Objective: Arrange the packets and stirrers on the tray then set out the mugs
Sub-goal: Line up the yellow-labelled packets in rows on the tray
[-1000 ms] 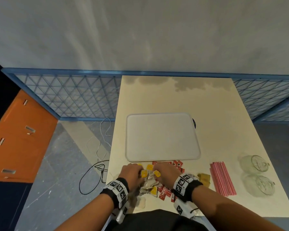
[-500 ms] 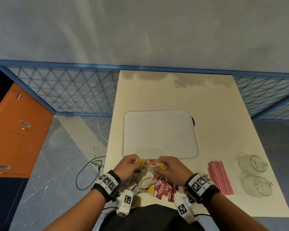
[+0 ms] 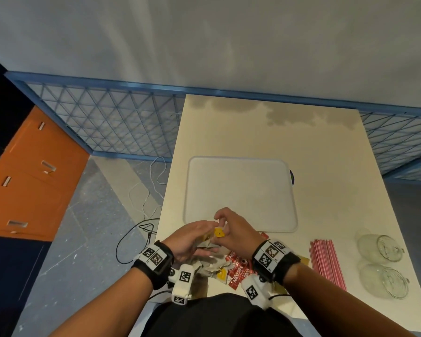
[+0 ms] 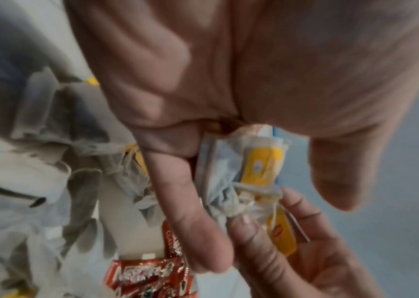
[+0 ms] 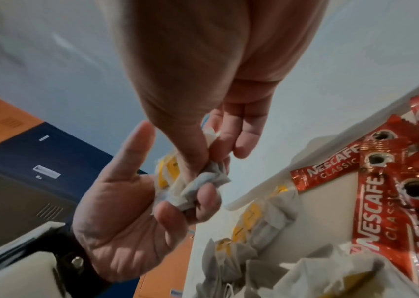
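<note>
Above the table's front edge, just before the white tray [image 3: 241, 190], my left hand [image 3: 208, 239] holds a small bunch of tea bags [image 3: 214, 235] with yellow tags. The left wrist view shows the tea bags [image 4: 241, 175] clamped between thumb and fingers. My right hand [image 3: 220, 221] pinches one of these tea bags [image 5: 198, 187] between thumb and fingertips. Below the hands lie more loose tea bags [image 3: 212, 266] and red Nescafe packets [image 3: 237, 268]. Pink stirrers [image 3: 326, 261] lie bundled to the right. Two glass mugs [image 3: 379, 246] lie on their sides at the far right.
Some brownish sachets [image 3: 303, 260] peek out behind my right wrist. A blue mesh fence [image 3: 107, 122] runs along the table's far and left sides. An orange cabinet [image 3: 29, 186] and cables [image 3: 141, 229] sit on the floor to the left.
Both hands have risen off the pile and come together near the tray's front edge, carrying tea bags. The right hand now pinches a bag held in the left.
</note>
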The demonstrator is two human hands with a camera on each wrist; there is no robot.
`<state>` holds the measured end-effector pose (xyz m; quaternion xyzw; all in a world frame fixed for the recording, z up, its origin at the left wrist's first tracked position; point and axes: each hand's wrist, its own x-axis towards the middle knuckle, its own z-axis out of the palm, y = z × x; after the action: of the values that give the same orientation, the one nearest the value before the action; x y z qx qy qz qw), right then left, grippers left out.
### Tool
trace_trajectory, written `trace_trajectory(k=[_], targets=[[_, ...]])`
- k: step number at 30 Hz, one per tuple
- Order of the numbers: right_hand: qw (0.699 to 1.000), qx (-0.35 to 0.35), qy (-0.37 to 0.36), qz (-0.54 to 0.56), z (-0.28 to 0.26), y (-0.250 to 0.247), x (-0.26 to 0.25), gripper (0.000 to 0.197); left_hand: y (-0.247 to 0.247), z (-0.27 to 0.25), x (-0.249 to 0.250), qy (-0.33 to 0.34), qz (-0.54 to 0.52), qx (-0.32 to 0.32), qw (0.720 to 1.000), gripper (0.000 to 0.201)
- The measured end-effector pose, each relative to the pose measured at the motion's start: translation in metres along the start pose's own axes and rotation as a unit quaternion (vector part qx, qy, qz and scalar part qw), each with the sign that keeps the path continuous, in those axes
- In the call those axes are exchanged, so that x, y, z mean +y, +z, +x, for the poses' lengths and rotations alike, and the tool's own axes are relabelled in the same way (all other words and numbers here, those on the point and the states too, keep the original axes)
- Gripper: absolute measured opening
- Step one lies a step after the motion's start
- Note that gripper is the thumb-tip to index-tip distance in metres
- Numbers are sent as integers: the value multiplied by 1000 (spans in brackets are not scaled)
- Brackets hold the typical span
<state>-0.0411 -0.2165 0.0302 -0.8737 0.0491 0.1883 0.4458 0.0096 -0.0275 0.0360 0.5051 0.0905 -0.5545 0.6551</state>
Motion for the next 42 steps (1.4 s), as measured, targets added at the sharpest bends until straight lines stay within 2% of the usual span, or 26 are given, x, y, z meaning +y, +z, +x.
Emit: trace_trajectory(k=[5, 7, 9, 12, 15, 18, 21, 25, 30, 33, 42], targets=[[998, -56, -18, 27, 8, 9, -4, 66, -13, 3, -6, 28, 123, 60, 990, 28], [997, -75, -11, 30, 7, 8, -1, 65, -22, 4, -10, 15, 121, 90, 988, 18], [995, -97, -13, -33, 4, 4, 3, 58, -29, 4, -13, -4, 103, 104, 989, 15], [972, -159, -44, -165, -7, 1, 12, 46, -34, 0, -14, -18, 121, 89, 988, 26], [945, -213, -49, -244, -17, 10, 27, 50, -31, -4, -13, -16, 132, 79, 988, 19], [931, -206, -58, -295, -22, 23, 39, 50, -31, -1, -17, -14, 126, 69, 990, 30], [933, -181, -64, -304, -24, 28, 43, 34, -29, 2, -19, -12, 143, 69, 987, 37], [953, -147, -40, -264, -23, 30, 43, 31, -20, 1, -17, -8, 174, 63, 983, 29], [983, -90, -1, -161, -27, 15, 36, 30, -24, 9, -17, -5, 229, 58, 972, 15], [992, -82, 13, -94, -29, 3, 29, 19, -20, 9, -13, 24, 257, 57, 964, 13], [999, -29, 6, 40, -22, -21, 13, 15, -5, 9, 4, 123, 290, 32, 948, 17]])
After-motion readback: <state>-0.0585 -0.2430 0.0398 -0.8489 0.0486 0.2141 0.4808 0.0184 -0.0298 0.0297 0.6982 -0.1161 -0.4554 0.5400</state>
